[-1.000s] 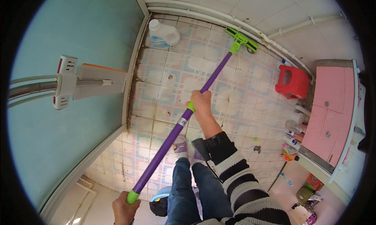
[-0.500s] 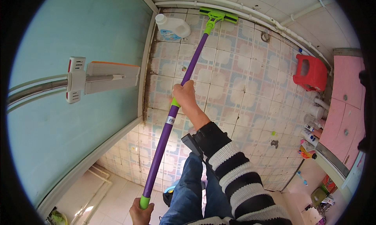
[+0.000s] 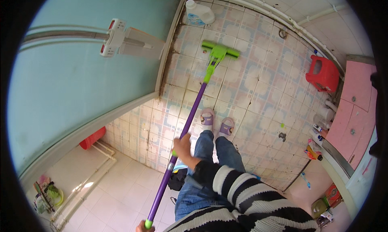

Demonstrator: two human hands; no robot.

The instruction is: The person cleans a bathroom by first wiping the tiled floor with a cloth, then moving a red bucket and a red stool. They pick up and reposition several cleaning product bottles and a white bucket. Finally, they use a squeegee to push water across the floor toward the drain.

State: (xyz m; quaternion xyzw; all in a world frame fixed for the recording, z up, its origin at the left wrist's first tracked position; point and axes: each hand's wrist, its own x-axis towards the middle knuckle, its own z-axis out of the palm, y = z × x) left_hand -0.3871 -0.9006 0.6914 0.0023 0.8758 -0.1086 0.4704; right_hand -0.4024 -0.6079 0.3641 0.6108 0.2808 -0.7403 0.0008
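Observation:
A sponge mop (image 3: 192, 117) with a purple pole and green fittings slants across the tiled floor. Its green head (image 3: 220, 51) rests on the tiles, short of the far wall. My right hand (image 3: 182, 148), coming out of a black-and-white striped sleeve, is wrapped round the middle of the pole. At the lower edge my left hand (image 3: 144, 227) grips the green end of the handle; most of that hand is cut off by the picture's edge. Beyond the mop head a white jug (image 3: 200, 13) stands near the far left corner.
A frosted glass partition (image 3: 93, 78) runs along the left. On the right are a red plastic stool (image 3: 323, 73) and pink cabinets (image 3: 355, 107), with bottles beside them. White pipes (image 3: 258, 8) follow the far wall. My feet, in purple slippers (image 3: 207, 117), stand on the tiles.
The mop head has come back from the far wall toward me. Both hands have drawn back with the pole, still gripping it. My view has shifted, and my slippers now show.

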